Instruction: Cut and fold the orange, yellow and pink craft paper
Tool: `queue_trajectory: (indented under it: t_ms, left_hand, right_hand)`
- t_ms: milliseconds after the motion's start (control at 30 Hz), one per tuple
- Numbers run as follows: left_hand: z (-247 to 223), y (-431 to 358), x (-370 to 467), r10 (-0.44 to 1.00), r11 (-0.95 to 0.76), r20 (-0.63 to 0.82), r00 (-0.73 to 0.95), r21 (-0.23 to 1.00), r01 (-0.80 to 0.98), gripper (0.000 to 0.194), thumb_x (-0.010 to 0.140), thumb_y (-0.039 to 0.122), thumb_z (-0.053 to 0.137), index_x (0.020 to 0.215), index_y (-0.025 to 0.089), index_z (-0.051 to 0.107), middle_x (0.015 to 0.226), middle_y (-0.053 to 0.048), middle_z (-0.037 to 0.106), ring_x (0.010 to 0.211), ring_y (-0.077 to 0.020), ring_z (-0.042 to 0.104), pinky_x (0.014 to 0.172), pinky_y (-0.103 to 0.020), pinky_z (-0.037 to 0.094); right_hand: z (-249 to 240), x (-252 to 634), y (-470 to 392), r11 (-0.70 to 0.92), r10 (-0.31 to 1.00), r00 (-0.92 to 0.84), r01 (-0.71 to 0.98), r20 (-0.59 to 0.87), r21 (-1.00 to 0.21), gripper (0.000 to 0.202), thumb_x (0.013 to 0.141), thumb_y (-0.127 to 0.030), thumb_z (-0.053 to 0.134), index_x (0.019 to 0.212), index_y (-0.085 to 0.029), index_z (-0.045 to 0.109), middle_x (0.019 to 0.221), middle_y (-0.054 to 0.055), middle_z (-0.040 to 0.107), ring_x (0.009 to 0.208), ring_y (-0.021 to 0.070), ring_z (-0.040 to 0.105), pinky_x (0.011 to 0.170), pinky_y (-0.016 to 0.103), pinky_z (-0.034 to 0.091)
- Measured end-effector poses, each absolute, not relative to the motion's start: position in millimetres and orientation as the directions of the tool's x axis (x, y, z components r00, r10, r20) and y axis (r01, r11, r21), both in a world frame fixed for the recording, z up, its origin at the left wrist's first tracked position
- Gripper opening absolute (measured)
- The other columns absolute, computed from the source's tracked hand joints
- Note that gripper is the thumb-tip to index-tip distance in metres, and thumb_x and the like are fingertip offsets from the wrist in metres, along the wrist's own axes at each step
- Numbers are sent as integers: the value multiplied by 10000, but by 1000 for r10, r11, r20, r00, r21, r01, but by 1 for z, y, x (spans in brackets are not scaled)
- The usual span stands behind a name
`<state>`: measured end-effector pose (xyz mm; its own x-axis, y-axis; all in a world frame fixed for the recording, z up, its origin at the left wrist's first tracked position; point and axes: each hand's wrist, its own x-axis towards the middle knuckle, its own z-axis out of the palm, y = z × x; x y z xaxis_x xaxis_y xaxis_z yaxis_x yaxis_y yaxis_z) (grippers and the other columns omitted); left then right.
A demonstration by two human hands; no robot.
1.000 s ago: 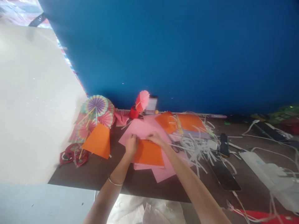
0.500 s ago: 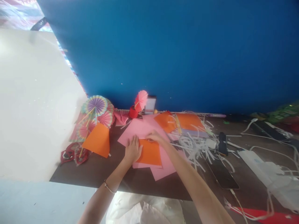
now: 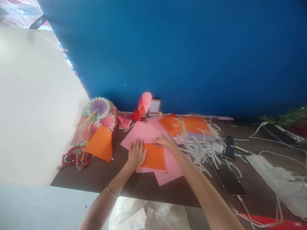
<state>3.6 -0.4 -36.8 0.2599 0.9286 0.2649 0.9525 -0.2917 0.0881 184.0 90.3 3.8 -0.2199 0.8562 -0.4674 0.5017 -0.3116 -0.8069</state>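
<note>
An orange paper sheet (image 3: 153,159) lies on larger pink paper sheets (image 3: 171,166) in the middle of the dark table. Flat on its left side rests my left hand (image 3: 137,153), fingers together and stretched out. My right hand (image 3: 164,141) is at the sheet's top edge, its fingers curled and their tips touching the paper there. Whether those fingers pinch anything is too small to tell. A second orange sheet (image 3: 100,143) lies to the left, leaning over several folded paper fans (image 3: 98,108).
Curled white paper strips (image 3: 194,151) are heaped to the right, near a black phone (image 3: 230,180) on a cable. More orange paper (image 3: 195,124), a roll of red tape (image 3: 137,115) and a pink fan (image 3: 145,102) stand toward the blue wall (image 3: 172,57). A white power strip (image 3: 271,175) lies at far right.
My right hand has slid a little to the right along the orange sheet's top edge. My left hand stays in place on the paper.
</note>
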Motion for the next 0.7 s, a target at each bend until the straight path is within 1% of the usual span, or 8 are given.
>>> queue_trajectory:
  t_ms: [233, 400, 600, 700]
  left_hand:
    - [-37, 0, 6, 928, -285, 272, 255, 76, 956, 533, 901, 330, 310, 1345, 39, 354, 1394, -196, 377, 1315, -272, 328, 1075, -448, 265]
    - [-37, 0, 5, 927, -286, 280, 251, 95, 953, 532, 898, 326, 317, 1344, 37, 351, 1398, -193, 373, 1321, -270, 316, 1077, -435, 268]
    - [-38, 1, 4, 923, -304, 278, 266, 103, 947, 542, 896, 320, 317, 1354, 31, 328, 1406, -192, 360, 1334, -277, 286, 1078, -440, 262]
    - [-38, 2, 4, 912, -337, 284, 296, 106, 936, 551, 898, 298, 299, 1378, 30, 274, 1416, -185, 346, 1332, -270, 291, 1077, -441, 262]
  right_hand:
    - [3, 180, 89, -265, 874, -189, 587, -448, -765, 317, 580, -241, 744, 433, -151, 479, 365, -29, 482, 427, 98, 540, 423, 163, 429]
    - [5, 179, 87, -229, 886, -184, 626, -426, -746, 280, 595, -215, 705, 439, -151, 481, 378, -25, 486, 454, 110, 556, 426, 162, 418]
    - [7, 178, 86, -199, 887, -201, 647, -416, -736, 257, 606, -176, 657, 437, -153, 465, 390, -18, 483, 463, 112, 553, 428, 164, 414]
    - [7, 179, 85, -185, 892, -202, 652, -404, -735, 257, 607, -172, 643, 436, -158, 453, 385, -23, 467, 459, 110, 544, 421, 164, 400]
